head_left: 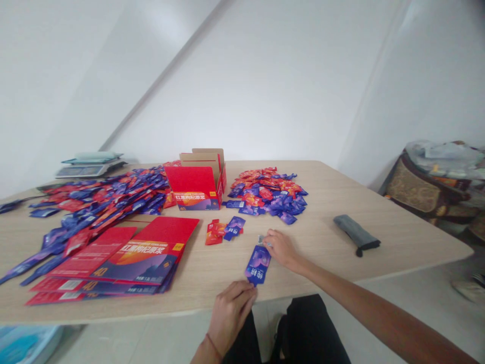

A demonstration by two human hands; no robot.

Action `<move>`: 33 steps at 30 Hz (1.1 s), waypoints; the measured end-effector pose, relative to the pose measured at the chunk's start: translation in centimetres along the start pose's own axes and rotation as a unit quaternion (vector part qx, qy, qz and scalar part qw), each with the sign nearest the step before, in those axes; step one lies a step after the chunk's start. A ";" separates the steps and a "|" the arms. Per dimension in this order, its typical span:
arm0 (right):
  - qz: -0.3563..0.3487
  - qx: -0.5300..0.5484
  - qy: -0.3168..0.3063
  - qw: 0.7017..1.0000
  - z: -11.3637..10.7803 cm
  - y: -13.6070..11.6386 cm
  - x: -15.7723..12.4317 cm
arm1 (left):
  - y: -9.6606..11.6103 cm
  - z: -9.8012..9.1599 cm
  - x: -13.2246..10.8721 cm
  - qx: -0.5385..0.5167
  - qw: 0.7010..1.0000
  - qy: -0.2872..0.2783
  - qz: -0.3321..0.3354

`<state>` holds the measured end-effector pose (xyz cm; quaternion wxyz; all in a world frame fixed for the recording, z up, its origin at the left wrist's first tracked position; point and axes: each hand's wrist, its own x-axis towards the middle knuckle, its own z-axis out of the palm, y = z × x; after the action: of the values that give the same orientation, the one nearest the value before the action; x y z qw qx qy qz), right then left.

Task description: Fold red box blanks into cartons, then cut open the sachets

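A purple sachet [258, 265] with white characters lies near the front edge of the table. My left hand [232, 307] is closed in a pinch on its lower end. Beyond its upper end, my right hand [281, 247] is closed too, fingertips around a small silvery piece [261, 239] whose kind I cannot make out. A little farther left lie a few red sachets [214, 232] and a purple sachet [235, 227]. Behind them is a mixed heap of red and purple sachets [271, 194].
An upright open red carton [195, 187] stands mid-table. Flattened cartons [136, 253] are stacked front left. Long strips of joined sachets [113, 194] spread behind them, near a scale [89, 168]. A grey pouch [355, 233] lies right. A chair [413, 184] with bags stands beyond the table.
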<state>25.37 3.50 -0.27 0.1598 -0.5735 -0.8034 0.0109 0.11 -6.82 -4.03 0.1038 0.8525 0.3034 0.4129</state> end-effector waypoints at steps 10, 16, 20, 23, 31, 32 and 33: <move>0.088 0.029 0.159 0.983 -3.3 7.4 -1.6 | 0.2 -0.2 0.2 0.007 1.000 -0.002 0.002; 0.154 -0.009 0.169 0.973 -2.4 14.0 -6.5 | 0.2 -0.1 0.3 0.016 1.000 0.005 0.009; 0.177 -0.008 0.174 0.969 -1.0 16.6 -9.6 | 0.0 -0.1 0.2 0.018 1.000 -0.004 0.009; 0.175 0.003 0.175 0.969 -0.4 17.5 -10.5 | 0.0 -0.1 0.1 0.013 1.000 -0.010 0.007; 0.170 0.000 0.176 0.970 -0.2 17.8 -10.3 | -0.1 0.0 0.1 0.023 1.000 -0.013 0.010; 0.168 -0.001 0.178 0.970 -0.2 17.7 -10.3 | -0.1 0.0 0.1 0.023 1.000 -0.015 0.008; 0.168 -0.001 0.180 0.969 -0.2 17.7 -10.3 | -0.1 0.0 0.2 0.022 1.000 -0.016 0.006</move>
<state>44.66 0.00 -6.16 0.2974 -0.6928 -0.6535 -0.0670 0.13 -6.64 -3.98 0.0877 0.8628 0.3054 0.3933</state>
